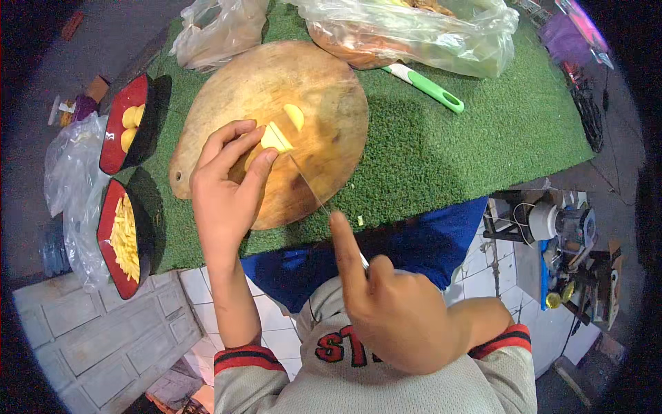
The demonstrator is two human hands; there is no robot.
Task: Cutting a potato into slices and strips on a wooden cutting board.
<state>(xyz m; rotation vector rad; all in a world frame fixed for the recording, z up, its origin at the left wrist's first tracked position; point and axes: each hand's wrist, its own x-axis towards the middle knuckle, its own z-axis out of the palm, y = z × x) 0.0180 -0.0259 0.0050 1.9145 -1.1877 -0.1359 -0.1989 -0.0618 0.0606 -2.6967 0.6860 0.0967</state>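
My left hand point(230, 171) steadies a cut piece of peeled potato point(275, 138) on a round wooden cutting board point(331, 98), thumb and fingertips at its edge. A thin cut runs through that piece. Just beyond it lies a loose potato slice point(294, 117). My right hand point(385, 295) grips a kitchen knife point(310, 189), index finger stretched along the blade's spine. The knife's tip is close to the potato's near end, and most of its handle is hidden in my fist. Part of the potato is covered by my left fingers.
Left of the board stand a red and black bowl of peeled potatoes point(111, 147) and another bowl of potato sticks point(106, 240). Plastic bags point(222, 39) lie at the far edge. A green-handled tool point(437, 92) rests right of the board on green artificial turf point(491, 134).
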